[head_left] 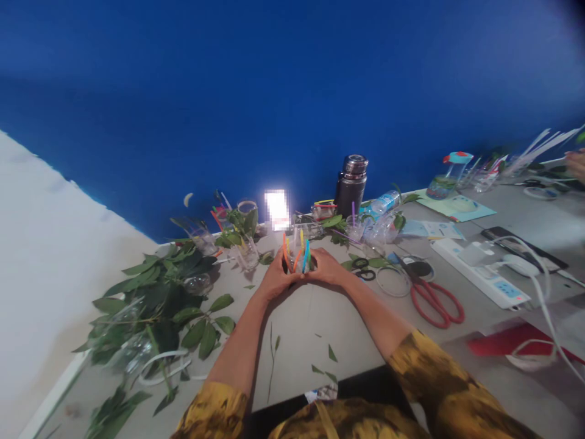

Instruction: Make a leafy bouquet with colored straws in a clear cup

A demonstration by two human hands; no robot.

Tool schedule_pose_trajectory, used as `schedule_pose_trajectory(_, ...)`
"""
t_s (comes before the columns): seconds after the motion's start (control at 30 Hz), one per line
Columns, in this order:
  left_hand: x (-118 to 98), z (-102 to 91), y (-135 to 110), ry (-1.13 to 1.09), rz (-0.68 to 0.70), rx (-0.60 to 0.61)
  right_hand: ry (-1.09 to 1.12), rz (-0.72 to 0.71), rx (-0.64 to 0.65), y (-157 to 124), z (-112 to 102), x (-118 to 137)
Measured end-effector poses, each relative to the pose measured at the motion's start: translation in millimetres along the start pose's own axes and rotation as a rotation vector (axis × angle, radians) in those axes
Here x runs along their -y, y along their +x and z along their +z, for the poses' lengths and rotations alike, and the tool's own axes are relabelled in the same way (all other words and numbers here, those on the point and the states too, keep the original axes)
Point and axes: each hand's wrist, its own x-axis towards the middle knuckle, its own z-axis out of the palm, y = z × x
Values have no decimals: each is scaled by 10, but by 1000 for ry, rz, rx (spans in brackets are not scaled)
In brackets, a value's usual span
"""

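Observation:
A small clear cup (299, 263) stands in front of me on the grey table, with orange, yellow and blue straws (306, 253) sticking up in it. My left hand (275, 275) is curved around its left side. On the other side, my right hand (326, 269) wraps it the same way, and the fingertips of both hands almost meet at the near side. The cup's lower part is partly hidden by my fingers. Small black scissors (362, 269) lie just right of my right hand.
Leafy branches (159, 292) cover the left side. Along the blue wall stand plastic cups (247, 253), a dark thermos (351, 186) and a bright blurred patch. To the right lie red-handled scissors (436, 303), tape rolls (393, 281), a power strip (479, 274) and a phone (525, 249). Another person's hand (576, 164) shows far right.

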Motion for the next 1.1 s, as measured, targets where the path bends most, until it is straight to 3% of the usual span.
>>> schedule_pose_trajectory(0.3, -2, -17, -12, -21, -16, 46, 10, 10, -27, 21, 29, -47)
schedule_pose_trajectory(0.67, 48, -208, 54, -106, 77, 177, 16, -1, -28, 5, 17, -28)
schedule_pose_trajectory(1.1, 93, -139, 55, -144, 6, 130, 1, -4, -14, 26, 49, -81)
